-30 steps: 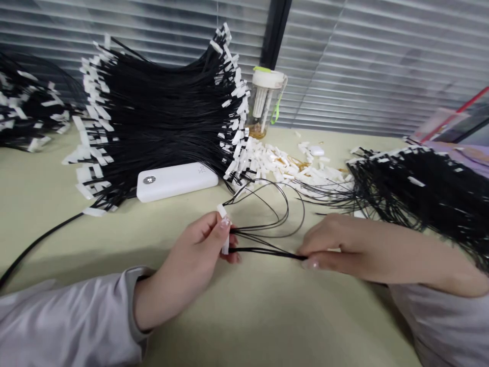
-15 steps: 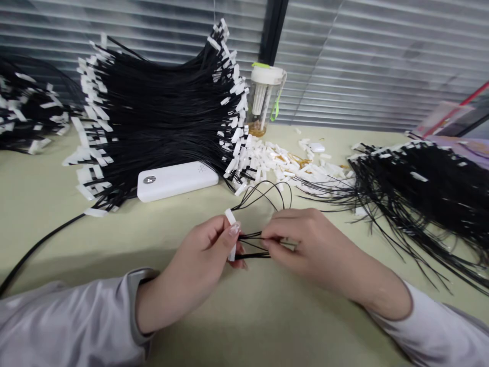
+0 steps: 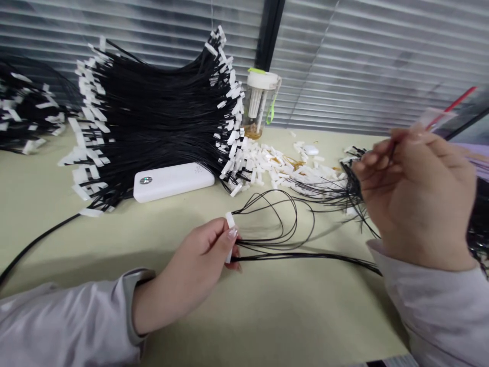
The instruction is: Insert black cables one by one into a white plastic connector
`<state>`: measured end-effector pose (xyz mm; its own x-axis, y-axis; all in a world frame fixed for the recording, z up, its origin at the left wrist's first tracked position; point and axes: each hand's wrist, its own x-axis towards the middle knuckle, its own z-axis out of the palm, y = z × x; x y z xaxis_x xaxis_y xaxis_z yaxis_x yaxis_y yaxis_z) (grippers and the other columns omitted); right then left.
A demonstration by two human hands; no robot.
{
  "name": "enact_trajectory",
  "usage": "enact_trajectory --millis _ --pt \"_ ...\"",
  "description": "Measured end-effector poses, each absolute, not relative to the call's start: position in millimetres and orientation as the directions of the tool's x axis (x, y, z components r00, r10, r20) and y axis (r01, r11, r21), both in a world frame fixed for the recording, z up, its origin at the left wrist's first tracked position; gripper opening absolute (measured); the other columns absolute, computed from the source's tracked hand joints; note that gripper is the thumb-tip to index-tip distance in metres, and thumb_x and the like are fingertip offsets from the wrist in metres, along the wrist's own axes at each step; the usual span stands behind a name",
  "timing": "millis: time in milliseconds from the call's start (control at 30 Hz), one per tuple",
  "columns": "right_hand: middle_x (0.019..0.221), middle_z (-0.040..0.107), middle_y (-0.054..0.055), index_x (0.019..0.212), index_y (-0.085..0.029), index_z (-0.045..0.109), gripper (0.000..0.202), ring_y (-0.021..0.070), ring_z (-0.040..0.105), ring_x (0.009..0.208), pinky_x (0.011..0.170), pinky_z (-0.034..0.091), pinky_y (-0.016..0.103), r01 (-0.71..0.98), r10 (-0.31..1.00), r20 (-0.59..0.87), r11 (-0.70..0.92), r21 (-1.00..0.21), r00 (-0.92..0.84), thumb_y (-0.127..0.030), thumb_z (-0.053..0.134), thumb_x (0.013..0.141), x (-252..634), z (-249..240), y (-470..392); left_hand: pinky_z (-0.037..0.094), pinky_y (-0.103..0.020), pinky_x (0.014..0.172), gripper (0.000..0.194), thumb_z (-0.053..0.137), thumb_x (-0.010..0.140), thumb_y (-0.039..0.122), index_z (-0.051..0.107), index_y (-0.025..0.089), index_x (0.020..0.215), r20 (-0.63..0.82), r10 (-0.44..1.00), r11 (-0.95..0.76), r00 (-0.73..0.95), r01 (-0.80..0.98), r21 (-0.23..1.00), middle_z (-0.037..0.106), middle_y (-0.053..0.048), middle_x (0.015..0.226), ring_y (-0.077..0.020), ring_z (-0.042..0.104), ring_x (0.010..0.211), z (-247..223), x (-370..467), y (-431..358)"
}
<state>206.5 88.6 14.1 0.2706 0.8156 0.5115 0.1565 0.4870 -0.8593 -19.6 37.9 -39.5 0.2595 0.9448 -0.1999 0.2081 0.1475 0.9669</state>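
My left hand (image 3: pixel 204 260) is closed, thumb and fingers pinching a narrow white strip (image 3: pixel 229 220) that stands roughly upright. From the strip, thin black wires (image 3: pixel 294 219) curve out in loops to the right, and a straighter bundle (image 3: pixel 317 255) runs along the table below them. My right hand (image 3: pixel 416 199) is raised at the right, somewhat blurred, its fingers curled together. A thin dark strand, which looks like a black wire (image 3: pixel 392 151), shows at its fingertips. Where that strand leads is too blurred to follow.
A large stack of black cables (image 3: pixel 160 112) with white ends stands behind. Before it lies a white power bank (image 3: pixel 173 182). A bottle (image 3: pixel 260 104) stands by the blinds, beside scattered white pieces (image 3: pixel 282 165). More black wires (image 3: pixel 479 219) lie at right, partly hidden by my right arm.
My right hand has moved up and to the right, away from the wires beside my left hand. The wire loops now spread wider. My left hand keeps its pinch on the strip.
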Motion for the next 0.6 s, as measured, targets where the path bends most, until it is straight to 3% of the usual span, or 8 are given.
enact_trajectory --millis 100,167,233,333,400,600 --pt "0.056 0.051 -0.003 0.099 -0.023 0.046 0.019 0.008 0.05 0.05 0.051 0.043 0.024 0.099 0.899 0.436 0.432 -0.896 0.027 -0.019 0.046 0.081 186 9 76 0.043 -0.017 0.053 0.024 0.038 0.082 0.034 0.046 0.017 0.068 -0.209 0.938 0.161 0.276 0.187 0.969 0.044 0.004 0.061 -0.0074 0.047 0.056 -40 -20 37" --pt "0.063 0.057 -0.002 0.107 -0.024 0.041 0.027 0.0093 0.054 0.055 0.053 0.045 0.024 0.158 0.906 0.352 0.393 -0.906 -0.237 -0.018 0.045 0.081 175 3 68 0.043 -0.016 0.052 0.024 0.037 0.083 0.035 0.046 0.017 0.069 -0.206 0.936 0.168 0.285 0.152 0.974 0.043 0.004 0.06 -0.0072 0.046 0.056 -42 -20 37" --pt "0.071 0.059 -0.001 0.099 -0.022 0.049 0.02 0.0083 0.055 0.059 0.053 0.044 0.022 0.322 0.877 0.289 0.421 -0.848 -0.385 -0.018 0.046 0.08 166 -3 63 0.043 -0.016 0.052 0.025 0.036 0.083 0.036 0.045 0.017 0.069 -0.202 0.934 0.171 0.294 0.126 0.977 0.042 0.005 0.06 -0.0069 0.046 0.056 -44 -21 38" --pt "0.069 0.057 -0.001 0.076 -0.019 0.058 0.007 0.007 0.051 0.06 0.053 0.039 0.02 0.573 0.84 0.342 0.539 -0.617 -0.422 -0.019 0.051 0.077 158 -11 61 0.043 -0.016 0.051 0.026 0.036 0.084 0.036 0.045 0.017 0.069 -0.192 0.932 0.167 0.306 0.108 0.98 0.042 0.004 0.061 -0.0063 0.046 0.055 -46 -22 38" --pt "0.067 0.056 -0.001 0.074 -0.018 0.059 0.007 0.0074 0.049 0.06 0.054 0.037 0.021 0.626 0.811 0.394 0.585 -0.516 -0.433 -0.018 0.052 0.076 157 -12 62 0.042 -0.015 0.05 0.026 0.036 0.083 0.036 0.045 0.017 0.068 -0.194 0.935 0.171 0.298 0.101 0.98 0.042 0.004 0.061 -0.0061 0.045 0.054 -46 -22 38" --pt "0.062 0.053 -0.001 0.071 -0.018 0.055 0.009 0.0074 0.046 0.058 0.055 0.036 0.021 0.652 0.801 0.433 0.593 -0.473 -0.414 -0.02 0.05 0.078 161 -14 66 0.043 -0.017 0.05 0.028 0.034 0.084 0.038 0.044 0.017 0.068 -0.214 0.928 0.194 0.306 0.093 0.977 0.043 0.004 0.059 -0.0067 0.045 0.054 -47 -23 38"
